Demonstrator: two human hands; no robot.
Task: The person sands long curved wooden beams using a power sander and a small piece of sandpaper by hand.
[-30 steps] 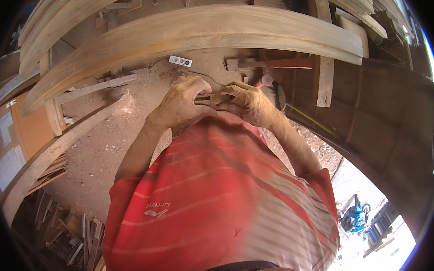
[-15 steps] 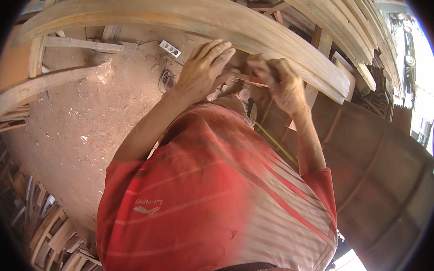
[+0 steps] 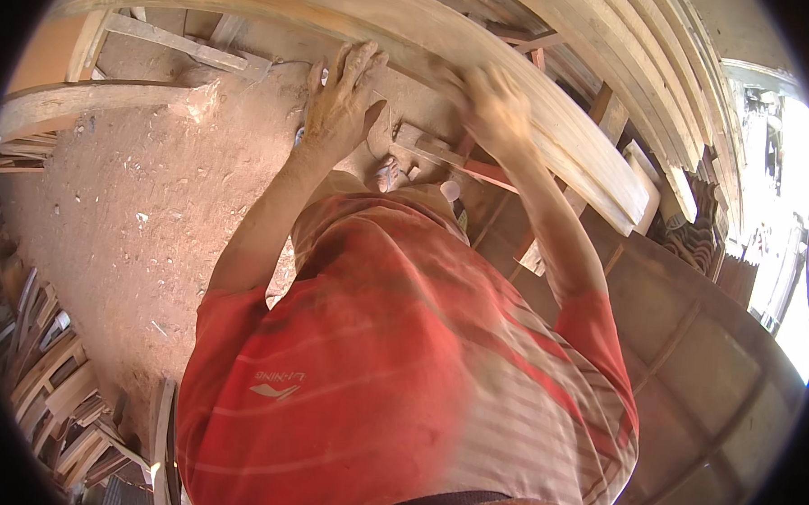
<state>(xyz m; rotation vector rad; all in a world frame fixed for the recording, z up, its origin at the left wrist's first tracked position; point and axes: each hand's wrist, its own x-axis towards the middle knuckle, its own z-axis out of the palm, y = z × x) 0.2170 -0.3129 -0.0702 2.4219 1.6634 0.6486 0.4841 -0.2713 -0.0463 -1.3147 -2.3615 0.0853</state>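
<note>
A long, pale wooden plank [image 3: 576,143] stretches across the far side, curved by the lens, its near edge facing me. My left hand [image 3: 344,96] is at that near edge, its fingers stretched out and a little apart, with nothing seen in it. Farther right, my right hand [image 3: 499,117] is on or just over the plank's near part. Motion smears its fingers, so whether it holds anything is hidden.
Several stacked boards [image 3: 648,55] lie at the far right. Wooden pieces [image 3: 174,42] jut in at the left, and scrap wood [image 3: 64,391] is piled at the lower left. A brown panel with ribs [image 3: 680,355] stands at right. Shavings dot the dirt floor [image 3: 152,241].
My right hand has moved left and farther out along the plank. My left hand has shifted slightly left and away from me. The white power strip is now mostly hidden behind my left hand.
</note>
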